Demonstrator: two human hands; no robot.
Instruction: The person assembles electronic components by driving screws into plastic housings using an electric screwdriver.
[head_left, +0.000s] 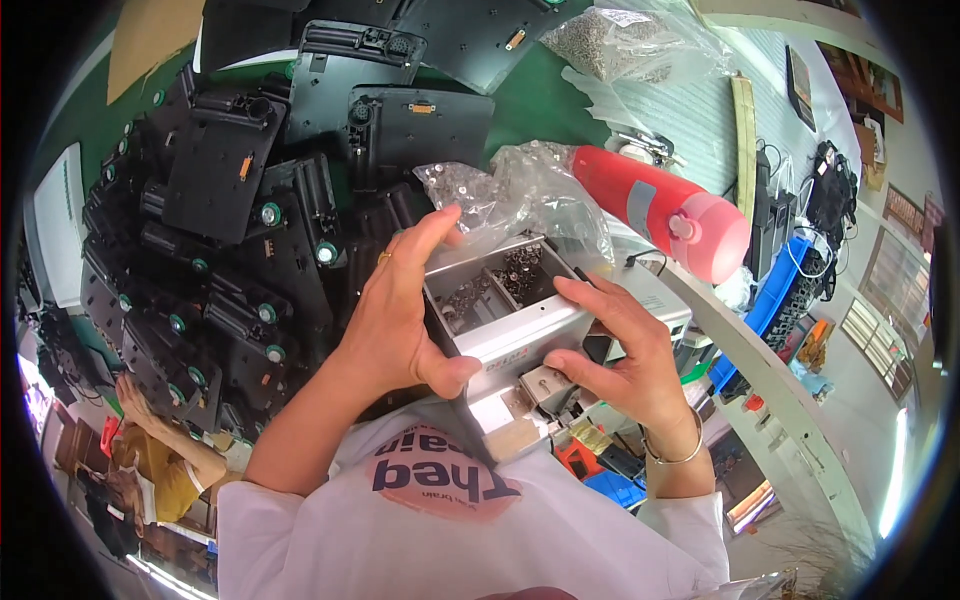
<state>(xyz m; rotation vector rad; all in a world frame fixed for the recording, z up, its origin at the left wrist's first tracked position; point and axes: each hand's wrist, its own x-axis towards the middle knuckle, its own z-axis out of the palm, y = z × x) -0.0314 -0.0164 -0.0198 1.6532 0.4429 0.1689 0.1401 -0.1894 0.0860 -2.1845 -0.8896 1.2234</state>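
- The left hand [395, 325] grips the left wall of a grey feeder box [510, 320], thumb on its front and fingers curled over the rim.
- The right hand [625, 360] clasps the box's right side, fingers half bent.
- Black housings [220, 230] are piled at left on the green bench [535, 100].
- Screw bags [510, 190] lie behind the box.
- A red bottle [660, 210] lies at right.

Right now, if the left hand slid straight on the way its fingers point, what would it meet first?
Probably the clear bag of screws just past the left hand, which grips the grey box; depth is hard to judge.
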